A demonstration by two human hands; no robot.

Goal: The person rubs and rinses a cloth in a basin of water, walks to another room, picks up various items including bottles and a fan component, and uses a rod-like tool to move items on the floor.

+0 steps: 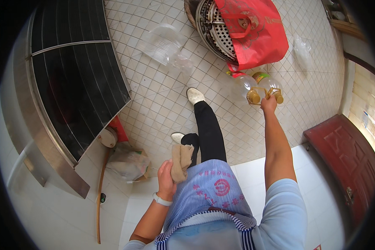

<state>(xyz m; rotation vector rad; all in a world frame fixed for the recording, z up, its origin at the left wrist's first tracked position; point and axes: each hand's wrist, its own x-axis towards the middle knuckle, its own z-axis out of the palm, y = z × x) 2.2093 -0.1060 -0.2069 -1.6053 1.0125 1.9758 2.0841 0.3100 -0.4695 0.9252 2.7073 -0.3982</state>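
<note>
My left hand [166, 177] grips a folded tan cloth [180, 162] in front of my striped apron. With the arm stretched forward, my right hand [269, 103] holds two large clear plastic bottles [247, 83] by their yellow handles. Both bottles have yellow caps and coloured labels. Their bases point away from me, towards a red carrier bag [262, 34]. From the frame I cannot tell whether they touch the floor. Beside that bag, and partly covered by it, is a round perforated metal steamer tray [222, 37].
A clear plastic dustpan-like piece [164, 43] and a crumpled clear bag [302, 51] lie on the tiled floor [150, 103]. A black-panelled unit [78, 84] juts out at left. Below it are a wooden stick [101, 200] and a bagged box [128, 164]. A red door [343, 159] stands at right.
</note>
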